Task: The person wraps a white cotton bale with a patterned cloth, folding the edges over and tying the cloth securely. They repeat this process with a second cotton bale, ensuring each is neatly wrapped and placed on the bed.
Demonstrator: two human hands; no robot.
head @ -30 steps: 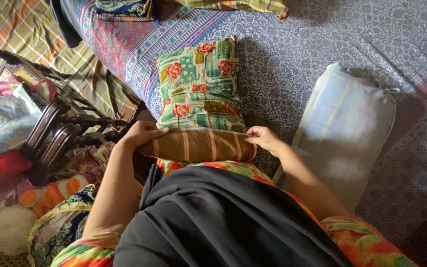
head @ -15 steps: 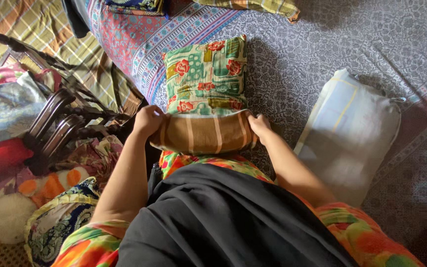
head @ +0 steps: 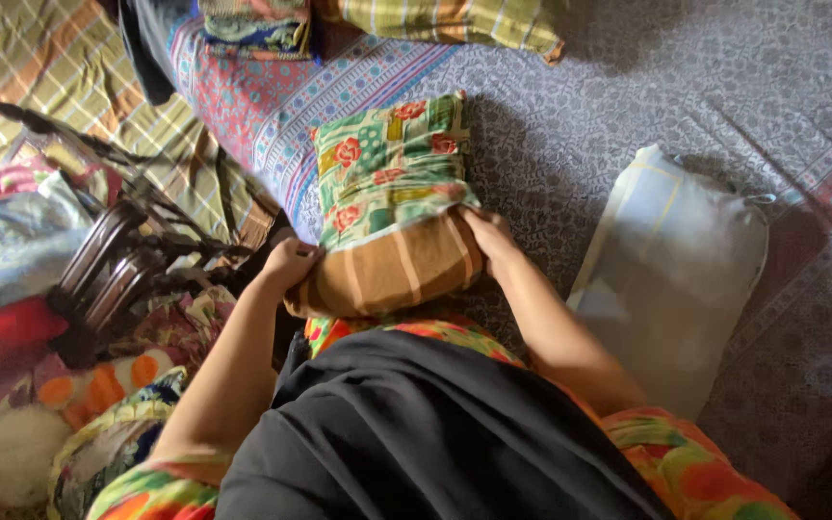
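My left hand (head: 291, 262) and right hand (head: 486, 234) each clutch an edge of the floral pillowcase (head: 387, 164), half drawn over the brown striped pillow (head: 392, 272) at the bed's (head: 628, 77) edge; covering the bare end needs an even two-handed pull toward me.

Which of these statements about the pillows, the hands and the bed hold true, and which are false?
1. Both hands grip the brown striped pillow, left hand and right hand at opposite ends. True.
2. The green floral cover already hides the whole brown pillow. False: the near end is bare.
3. A pale pillow lies on the bed to the right of the person's arms. True.
4. The bedsheet is plain white. False: it is grey and patterned, with a pink and blue border.
5. The pale pillow touches the floral cover. False: sheet shows between them.
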